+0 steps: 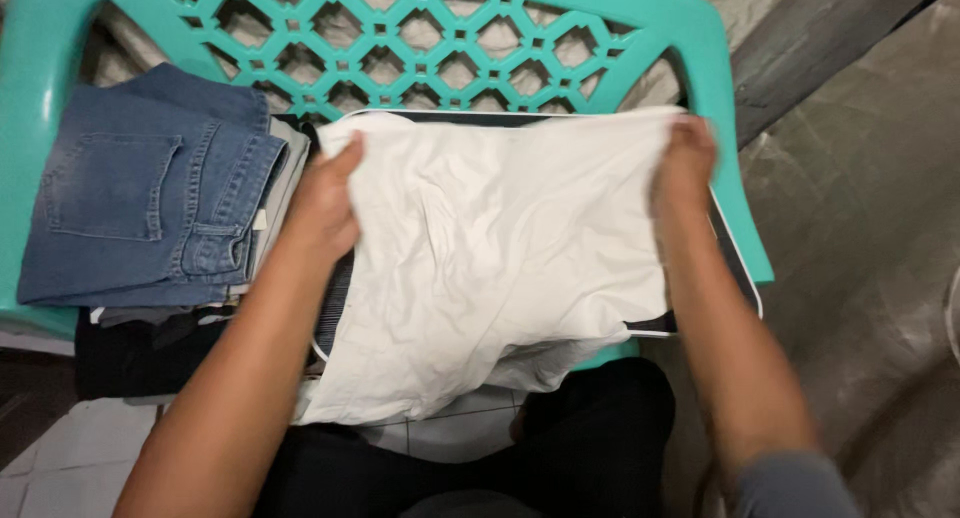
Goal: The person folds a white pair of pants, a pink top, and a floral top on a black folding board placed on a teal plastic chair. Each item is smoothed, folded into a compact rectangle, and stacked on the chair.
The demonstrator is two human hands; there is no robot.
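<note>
On one teal chair (pixel 720 158), two hands (pixel 325 203) (pixel 685 168), one white garment (pixel 500 258)

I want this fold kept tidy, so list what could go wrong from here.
1. The white garment hangs over the front edge of the teal chair; its loose lower part may slide toward the floor tiles.
2. The left hand works close beside the folded jeans, so a sideways move might nudge that stack.
</note>
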